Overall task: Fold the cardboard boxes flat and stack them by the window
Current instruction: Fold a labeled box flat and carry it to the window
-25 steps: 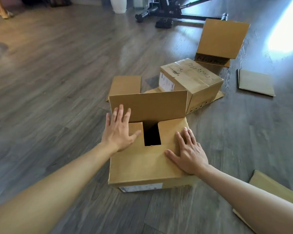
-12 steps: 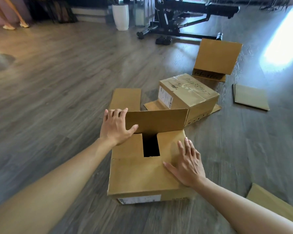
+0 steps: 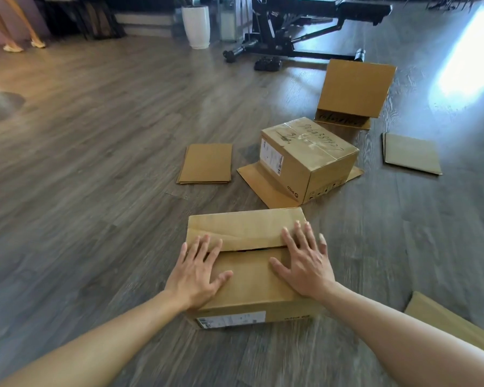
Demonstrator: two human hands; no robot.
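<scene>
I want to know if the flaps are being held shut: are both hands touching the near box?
Touching. The head view shows the left hand and right hand pressed flat on top of the near box, fingers across the flap seam.

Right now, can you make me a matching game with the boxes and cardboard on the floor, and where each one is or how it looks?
Things:
1. near box
2. taped box
3. far box
4. white pot

States:
A. has writing on top
B. stands by the black bench
C. both hands press on its flaps
D. one big flap stands up

Pairs: 1-C, 2-A, 3-D, 4-B
</scene>
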